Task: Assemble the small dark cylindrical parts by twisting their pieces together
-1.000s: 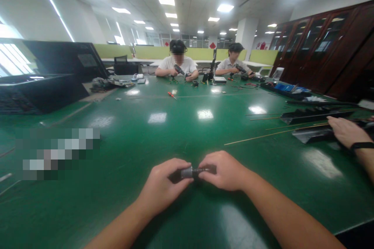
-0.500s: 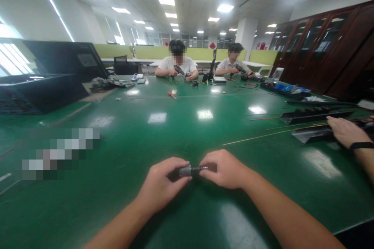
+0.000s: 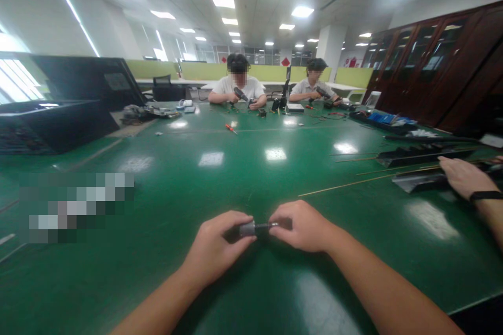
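Low over the green table point(image 3: 251, 178), my left hand point(image 3: 214, 243) pinches a small grey cylinder point(image 3: 247, 228) between thumb and fingers. A thin dark rod point(image 3: 262, 227) sticks out of the cylinder's right end, roughly level. My right hand point(image 3: 304, 226) is closed on the far end of that rod with thumb and fingertips. The fingers partly hide both ends, and what kind of part this is cannot be made out.
On the right, another person's hand point(image 3: 466, 175) rests by black metal channels point(image 3: 418, 180) and thin brass-coloured rods point(image 3: 334, 187). An orange screwdriver point(image 3: 231, 128) lies farther off. Across the table two people hold power drills point(image 3: 240, 94). A black box point(image 3: 51, 125) stands left.
Both hands and the cylinder with its rod stay almost in place, with only a very slight shift. The other person's hand at right has barely moved.
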A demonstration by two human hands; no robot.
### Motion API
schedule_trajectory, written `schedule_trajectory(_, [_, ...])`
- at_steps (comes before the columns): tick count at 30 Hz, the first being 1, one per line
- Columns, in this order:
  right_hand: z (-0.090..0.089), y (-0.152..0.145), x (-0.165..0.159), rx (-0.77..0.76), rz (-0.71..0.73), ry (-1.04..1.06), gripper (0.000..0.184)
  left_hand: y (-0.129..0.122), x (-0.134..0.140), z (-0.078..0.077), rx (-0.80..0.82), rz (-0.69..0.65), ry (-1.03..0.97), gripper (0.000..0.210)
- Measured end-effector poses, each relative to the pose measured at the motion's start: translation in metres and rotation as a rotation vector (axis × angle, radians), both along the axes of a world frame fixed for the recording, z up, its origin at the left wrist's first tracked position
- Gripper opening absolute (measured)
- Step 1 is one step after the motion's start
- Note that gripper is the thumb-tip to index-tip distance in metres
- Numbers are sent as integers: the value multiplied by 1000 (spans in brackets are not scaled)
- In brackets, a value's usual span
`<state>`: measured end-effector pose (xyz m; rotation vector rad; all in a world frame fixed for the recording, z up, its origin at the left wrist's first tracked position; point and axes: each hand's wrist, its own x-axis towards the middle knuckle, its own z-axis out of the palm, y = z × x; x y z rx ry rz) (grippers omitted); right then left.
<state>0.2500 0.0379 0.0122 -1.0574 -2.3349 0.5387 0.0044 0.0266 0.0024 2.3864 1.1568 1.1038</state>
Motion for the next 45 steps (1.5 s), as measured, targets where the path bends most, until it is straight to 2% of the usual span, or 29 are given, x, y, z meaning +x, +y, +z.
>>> schedule_trajectory(24, [1, 5, 5, -61, -47, -23, 16, 5, -5, -2, -90, 56, 46, 27])
schedule_trajectory(30, [-1, 14, 15, -95, -181, 15, 18, 6, -7, 3, -75, 140, 40, 30])
schedule_trajectory(33, [-4, 19, 19, -113, -239, 35, 19, 10, -7, 3, -184, 221, -21, 36])
schedule_trajectory(36, [-7, 22, 20, -142, -237, 44, 19, 16, -11, 2, -372, 255, -220, 55])
schedule_trajectory(38, [-8, 22, 20, -154, -235, 43, 19, 22, -19, 3, -469, 265, -315, 66])
schedule_trajectory(41, [-8, 23, 20, -159, -220, 40, 18, 28, -43, 8, -525, 316, -317, 67])
schedule_trajectory(43, [-8, 23, 20, -166, -207, 48, 18, 27, -67, 13, -494, 381, -241, 63])
schedule_trajectory(45, [-7, 22, 19, -173, -196, 51, 18, 21, -93, 18, -310, 451, -90, 54])
